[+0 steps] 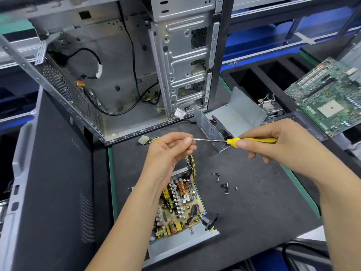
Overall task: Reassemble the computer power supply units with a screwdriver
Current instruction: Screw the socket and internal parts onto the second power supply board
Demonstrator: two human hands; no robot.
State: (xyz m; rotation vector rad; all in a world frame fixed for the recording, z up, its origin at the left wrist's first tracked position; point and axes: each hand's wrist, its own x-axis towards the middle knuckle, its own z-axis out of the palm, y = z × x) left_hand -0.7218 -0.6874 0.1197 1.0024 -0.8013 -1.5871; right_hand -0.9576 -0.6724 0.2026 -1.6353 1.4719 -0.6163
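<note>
My forearms come in from the bottom edge, cut off there, and the left one hides part of the open supply [181, 210] lying at the near edge of the mat [254, 216]. Its board shows coils and capacitors, but the left side is covered by my arm and the tray's near end runs behind it. Its wires rise behind my left hand, so I cannot follow them to the white plug [143, 139] beyond.

Largest is the case [125, 71], standing open at the mat's far left corner; its top is cut off by the frame and its inside cables are dark and hard to trace. A dark side panel [54, 173] leans along the left edge. At the far right, off the mat, a motherboard [328, 94] is cropped by the frame edge. Between it and the case stands the supply cover [234, 116], bent sheet metal, partly behind the screwdriver.

My right hand [281, 141] grips the yellow handle of the screwdriver [234, 141], held level above the mat. My left hand [170, 147] pinches the shaft's tip; whether a screw sits there I cannot tell, my fingers cover it.

Loose screws [224, 184] lie right of the supply, too small to count surely.
</note>
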